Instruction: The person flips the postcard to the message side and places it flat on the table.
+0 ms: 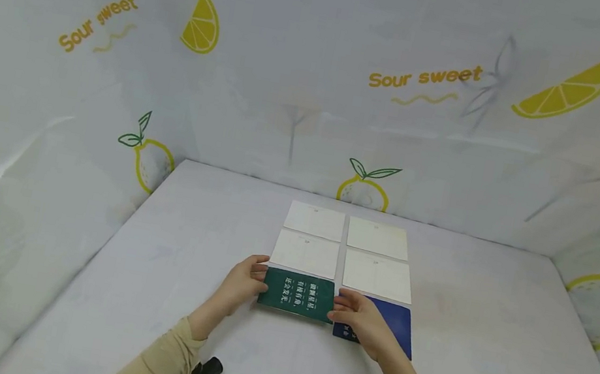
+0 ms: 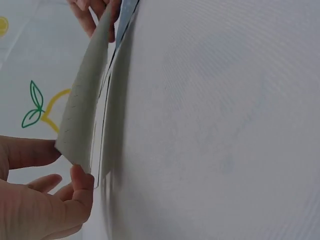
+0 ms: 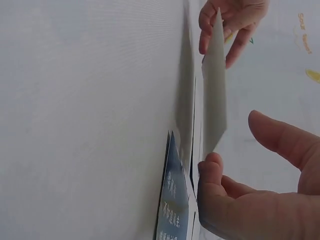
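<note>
A green postcard (image 1: 298, 294) with white lettering is raised over the table, its pale back (image 2: 82, 102) showing in the left wrist view. At its left edge, my left hand (image 1: 243, 285) pinches a corner between the digits. My right hand (image 1: 364, 320) is at the opposite edge; in the right wrist view a fingertip (image 3: 212, 162) meets the card's corner while the thumb (image 3: 272, 131) stands apart from it. Beneath the right hand lies a dark blue postcard (image 1: 398, 326) with white lettering, partly hidden by that hand.
Several white cards lie in two columns beyond the green and blue ones, including a near left card (image 1: 304, 254) and a near right card (image 1: 378, 276). A white table (image 1: 487, 351) carries them all. Behind hangs a lemon-printed sheet (image 1: 299, 48). Black devices (image 1: 207, 371) sit by both sleeves.
</note>
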Available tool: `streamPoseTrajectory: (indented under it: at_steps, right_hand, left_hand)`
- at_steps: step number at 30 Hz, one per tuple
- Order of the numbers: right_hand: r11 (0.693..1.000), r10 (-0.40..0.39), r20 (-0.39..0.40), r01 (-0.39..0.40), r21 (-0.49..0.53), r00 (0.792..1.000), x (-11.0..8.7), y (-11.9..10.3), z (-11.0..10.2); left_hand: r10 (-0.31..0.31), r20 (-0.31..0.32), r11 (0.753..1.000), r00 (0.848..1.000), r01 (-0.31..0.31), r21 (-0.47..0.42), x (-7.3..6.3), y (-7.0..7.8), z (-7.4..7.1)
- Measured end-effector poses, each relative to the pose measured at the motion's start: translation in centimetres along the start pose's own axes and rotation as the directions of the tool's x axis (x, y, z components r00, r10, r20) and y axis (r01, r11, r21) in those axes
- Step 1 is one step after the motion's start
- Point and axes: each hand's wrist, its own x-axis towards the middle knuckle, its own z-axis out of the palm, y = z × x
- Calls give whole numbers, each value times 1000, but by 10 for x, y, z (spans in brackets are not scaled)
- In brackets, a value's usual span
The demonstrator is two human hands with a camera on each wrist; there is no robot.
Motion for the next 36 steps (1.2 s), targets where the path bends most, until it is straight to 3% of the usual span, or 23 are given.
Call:
streamPoseTrajectory:
  at_steps: [6, 14, 18, 24, 28, 36]
  right_hand:
    - [999, -12, -98, 8, -37, 995, 6, -2, 5]
    - [997, -70, -183, 65, -33, 981, 11, -6, 7]
    - [995, -97, -208, 94, -25, 973, 13, -10, 4]
    - [989, -134, -224, 144, 26, 965, 14, -15, -1]
    - [990, -126, -236, 137, 31, 964, 13, -18, -3]
    - [987, -145, -202, 155, 34, 968, 8, -20, -10]
  left_hand:
    - [42, -26, 997, 999, -44, -57, 3, -6, 4]
    - [91, -168, 991, 982, -107, -84, 6, -1, 5]
    - [113, -202, 985, 973, -137, -108, 7, 2, 4]
    - [136, -197, 968, 971, -173, -184, 7, 8, -1]
    - [148, -177, 961, 973, -184, -206, 7, 11, -4]
    - [120, -144, 942, 982, -159, -294, 4, 14, -9]
